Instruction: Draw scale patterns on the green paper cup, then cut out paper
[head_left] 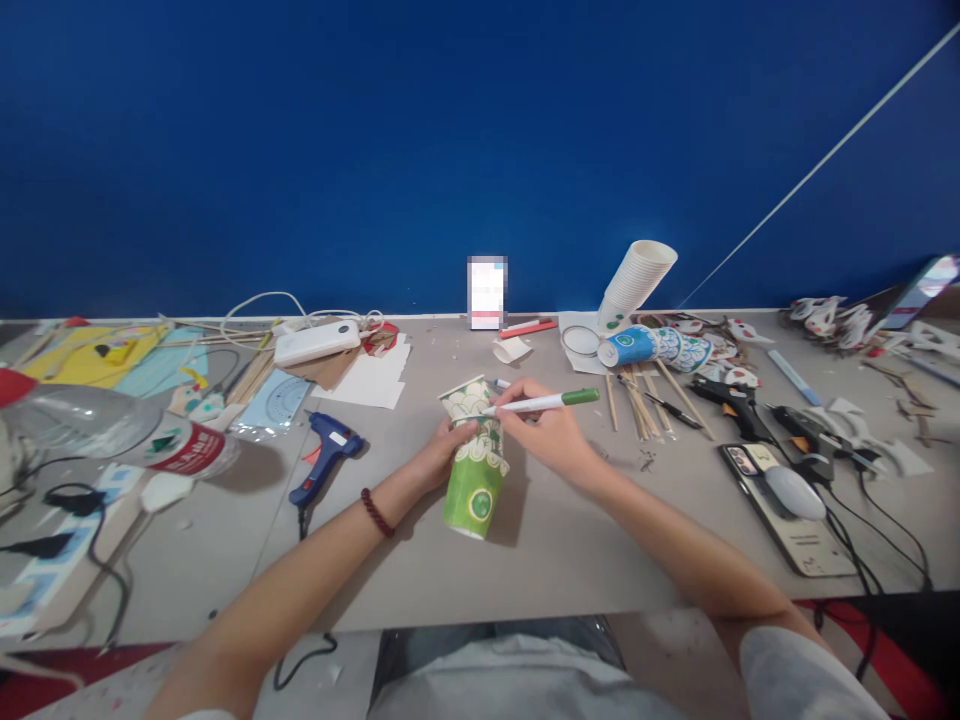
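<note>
Green-and-white patterned cup (474, 492), plain blue wall (480, 140), green-tipped white marker (541, 403)

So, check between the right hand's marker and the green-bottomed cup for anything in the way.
Nothing visible stands in the way. The right hand holds the marker with its tip at the cup's patterned upper part; the left hand grips the cup's side, clear of the tip.
</note>
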